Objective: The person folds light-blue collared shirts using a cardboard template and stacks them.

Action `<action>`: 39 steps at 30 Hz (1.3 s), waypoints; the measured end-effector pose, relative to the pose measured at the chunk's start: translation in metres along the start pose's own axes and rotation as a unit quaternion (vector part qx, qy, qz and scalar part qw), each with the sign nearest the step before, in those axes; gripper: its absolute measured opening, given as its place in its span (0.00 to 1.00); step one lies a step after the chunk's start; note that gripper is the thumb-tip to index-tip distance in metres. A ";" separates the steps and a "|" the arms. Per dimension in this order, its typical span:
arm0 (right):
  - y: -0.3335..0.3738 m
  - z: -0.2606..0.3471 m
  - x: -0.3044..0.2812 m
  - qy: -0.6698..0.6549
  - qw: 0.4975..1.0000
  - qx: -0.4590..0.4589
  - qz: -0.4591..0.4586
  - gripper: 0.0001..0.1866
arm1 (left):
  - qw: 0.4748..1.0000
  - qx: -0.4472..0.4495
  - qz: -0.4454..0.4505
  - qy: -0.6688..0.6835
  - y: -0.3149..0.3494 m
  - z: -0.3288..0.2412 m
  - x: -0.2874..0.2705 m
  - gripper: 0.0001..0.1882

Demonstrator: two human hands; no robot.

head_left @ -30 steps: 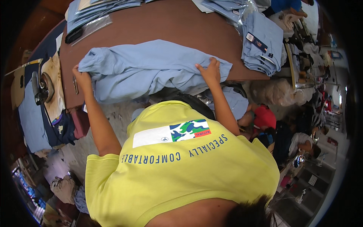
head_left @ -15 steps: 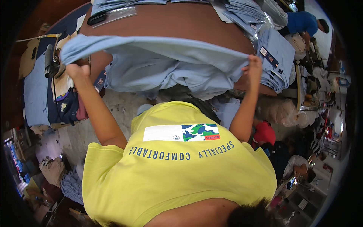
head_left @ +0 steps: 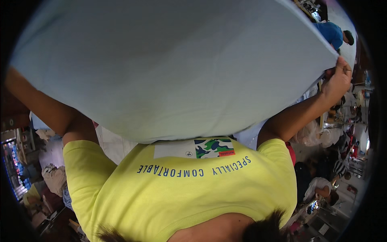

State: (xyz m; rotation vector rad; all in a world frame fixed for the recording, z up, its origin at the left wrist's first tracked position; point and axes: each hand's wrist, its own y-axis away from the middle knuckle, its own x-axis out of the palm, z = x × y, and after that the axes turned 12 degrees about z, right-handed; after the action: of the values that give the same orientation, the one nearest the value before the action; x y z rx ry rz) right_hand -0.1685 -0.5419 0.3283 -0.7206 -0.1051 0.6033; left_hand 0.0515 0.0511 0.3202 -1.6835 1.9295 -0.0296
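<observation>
A light-blue garment (head_left: 181, 72) is spread wide and raised in front of me, filling the upper part of the picture. Its lower edge hangs in a curve against the chest of my yellow T-shirt (head_left: 181, 193). At the upper right, my right hand (head_left: 340, 80) is closed, pinching the garment's edge between thumb and fingers. My left arm (head_left: 48, 105) reaches out to the far left beside the cloth. The dark rim and the fabric hide the fingers of my left hand. Whatever lies behind the cloth is hidden too.
A person in a blue top (head_left: 331, 34) bends over at the upper right. Another person in a white top (head_left: 318, 189) is at the lower right. Clear plastic bags (head_left: 308, 133) lie beyond my right arm. Heaped cloth (head_left: 54, 179) sits at the lower left.
The garment has been lifted from low over the brown table and spread, now covering the table and folded stacks. Both arms have swung up and outward; my left hand has gone behind the rim.
</observation>
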 end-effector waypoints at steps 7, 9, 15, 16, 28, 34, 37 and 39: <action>-0.046 -0.124 0.036 0.056 0.972 0.182 0.140 0.14 | 0.999 -0.026 -0.020 -0.025 -0.139 0.039 0.019 0.10; -0.054 -0.172 0.076 0.049 0.961 0.221 0.162 0.15 | 0.993 0.000 -0.065 -0.103 -0.192 0.079 0.041 0.08; -0.033 -0.324 0.163 0.252 0.937 0.169 0.173 0.14 | 0.974 0.145 -0.055 -0.167 -0.211 0.231 0.167 0.10; -0.025 -0.342 0.165 0.247 0.937 0.157 0.194 0.15 | 0.944 0.192 -0.099 -0.251 -0.194 0.249 0.192 0.09; 0.131 -0.313 0.148 0.448 0.811 0.117 0.358 0.29 | 0.865 -0.103 0.142 -0.471 0.167 0.206 0.256 0.23; 0.145 -0.338 0.133 0.402 0.821 0.113 0.389 0.29 | 0.768 -0.132 0.136 -0.611 0.186 0.236 0.197 0.24; 0.140 -0.337 0.110 0.278 0.873 0.100 0.388 0.26 | 0.774 -0.103 0.123 -0.613 0.179 0.231 0.192 0.24; 0.145 -0.302 0.092 0.285 0.882 0.078 0.366 0.25 | 0.791 -0.100 0.104 -0.594 0.166 0.228 0.202 0.24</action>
State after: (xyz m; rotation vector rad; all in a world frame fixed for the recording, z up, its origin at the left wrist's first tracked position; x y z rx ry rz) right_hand -0.0742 -0.5831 -0.0031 -0.7464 0.7931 1.0776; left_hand -0.0097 -0.0210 -0.0132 -1.0649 1.0879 1.0861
